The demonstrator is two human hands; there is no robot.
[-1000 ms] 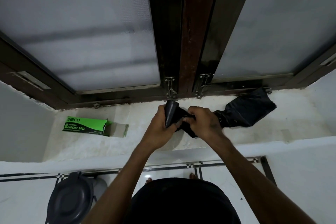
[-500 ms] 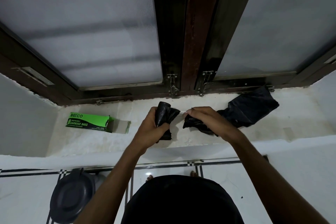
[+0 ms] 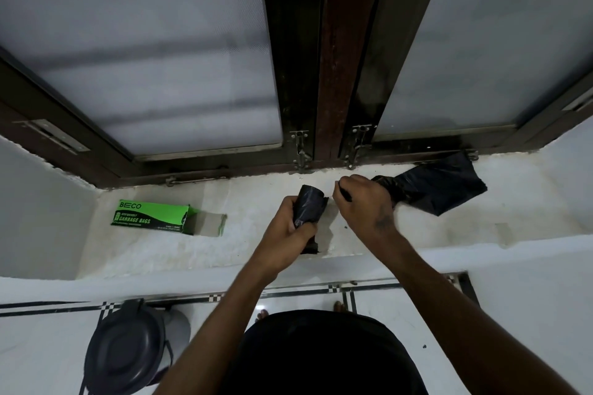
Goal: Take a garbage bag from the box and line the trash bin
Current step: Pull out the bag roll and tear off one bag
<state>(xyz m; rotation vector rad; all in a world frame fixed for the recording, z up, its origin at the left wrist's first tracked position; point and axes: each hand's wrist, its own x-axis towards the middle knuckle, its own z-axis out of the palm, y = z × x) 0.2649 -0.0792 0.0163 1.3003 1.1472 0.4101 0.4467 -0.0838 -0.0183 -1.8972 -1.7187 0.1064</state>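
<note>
From the head view, the garbage bag [image 3: 439,183] looks thin, light, limp and slippery, so it is best taken at its bunched end; it trails toward 2 o'clock over the sill. The right hand [image 3: 362,202] has its fingers clenched round that bunched end, while the left hand [image 3: 288,228] grips the roll [image 3: 309,207]. The box [image 3: 150,216] lies at 9 o'clock, the trash bin [image 3: 128,349] at 7.

My hands over the window sill, bin below on the floor.

The box [image 3: 153,217] lies on the sill [image 3: 224,244] to my left; my left hand [image 3: 290,232] holds the roll [image 3: 308,208], my right hand [image 3: 364,202] the bag [image 3: 439,184] trailing right; the trash bin [image 3: 126,351] stands below left.
</note>
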